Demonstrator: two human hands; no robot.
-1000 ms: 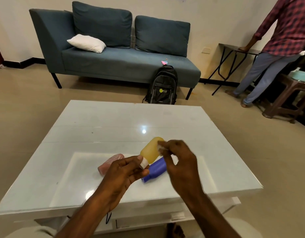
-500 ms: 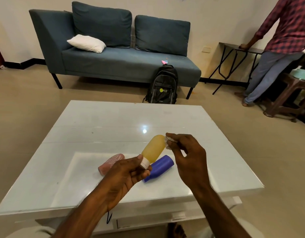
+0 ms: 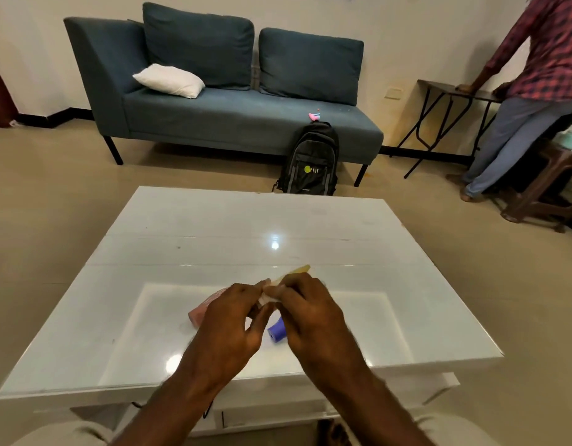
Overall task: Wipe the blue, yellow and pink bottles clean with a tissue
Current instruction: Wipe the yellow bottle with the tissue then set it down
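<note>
Both my hands meet above the white table [image 3: 423,300]. My left hand [image 3: 233,320] grips the cap end of the yellow bottle [image 3: 294,272], whose far end pokes out past my fingers. My right hand [image 3: 313,313] is closed over the bottle's body, pinching a small white tissue [image 3: 267,297] against it. The blue bottle [image 3: 276,333] lies on the table under my right hand, with only its near end showing. The pink bottle [image 3: 201,310] lies on its side to the left, partly hidden by my left hand.
A blue sofa [image 3: 246,117] with a white pillow stands beyond the table, and a black backpack [image 3: 310,159] leans against it. At the right a person [image 3: 532,91] leans on a folding side table [image 3: 452,91], with a brown stool [image 3: 548,188] close by.
My right hand has slid with the tissue from the bottle's far end down toward the cap. The bottle has turned and dropped lower, so both hands now cover most of it.
</note>
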